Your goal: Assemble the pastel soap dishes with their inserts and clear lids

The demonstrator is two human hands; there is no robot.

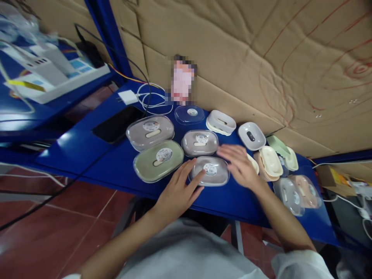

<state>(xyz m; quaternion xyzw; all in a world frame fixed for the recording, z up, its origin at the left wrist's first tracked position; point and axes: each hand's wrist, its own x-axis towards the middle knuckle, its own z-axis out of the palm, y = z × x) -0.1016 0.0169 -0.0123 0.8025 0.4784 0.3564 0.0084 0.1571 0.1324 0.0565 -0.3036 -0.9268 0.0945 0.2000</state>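
Between my two hands lies a grey oval soap box with a clear lid and a round label. My left hand reaches its left side, fingers apart, a fingertip on the lid by the label. Beside its upper right edge is my right hand, fingers stretched out and holding nothing. Just behind stands another grey lidded box. To the left are a green lidded box and a larger greyish-pink one. A loose clear lid rests behind them.
On the blue table lie a black phone and a white charger with a coiled cable. A grey tray, cream trays and lidded boxes crowd the right. Cardboard walls off the back.
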